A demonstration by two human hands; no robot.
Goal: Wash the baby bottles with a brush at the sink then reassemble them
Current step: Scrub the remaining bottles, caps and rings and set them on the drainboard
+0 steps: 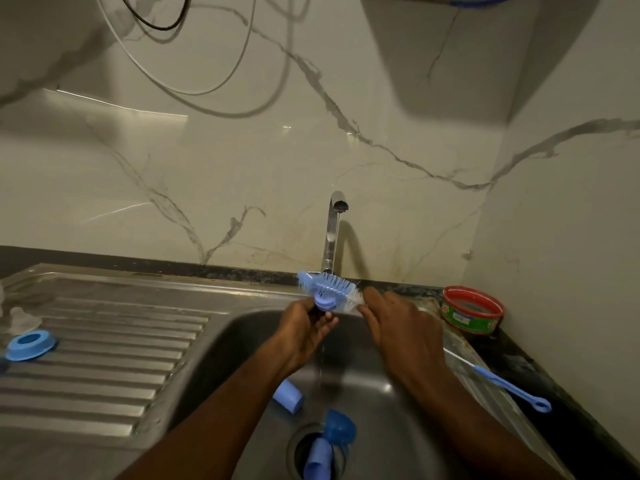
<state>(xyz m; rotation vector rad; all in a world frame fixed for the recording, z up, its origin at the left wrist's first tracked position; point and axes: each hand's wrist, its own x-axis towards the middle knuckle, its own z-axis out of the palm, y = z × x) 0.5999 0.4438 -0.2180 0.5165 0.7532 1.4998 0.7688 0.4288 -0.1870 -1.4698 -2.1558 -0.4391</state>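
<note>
Over the steel sink basin (239, 344), my left hand (304, 327) grips the round blue end of a bottle brush (330, 289) with blue and white bristles. My right hand (398, 320) pinches the brush's white bristle end. A thin stream of water runs from the tap (334, 230) down past the hands. In the basin lie blue bottle parts: a blue cylinder (288, 395), a blue cap (339, 427) and another blue piece (317, 460) at the drain. A blue screw ring (30, 345) sits on the drainboard with a clear teat (21, 318) behind it.
A thin blue-handled brush (502, 381) lies on the sink's right rim. A red and green tub (472, 308) stands on the dark counter at the back right. The ribbed drainboard (104, 358) stretches left. Marble wall behind, cables hanging above.
</note>
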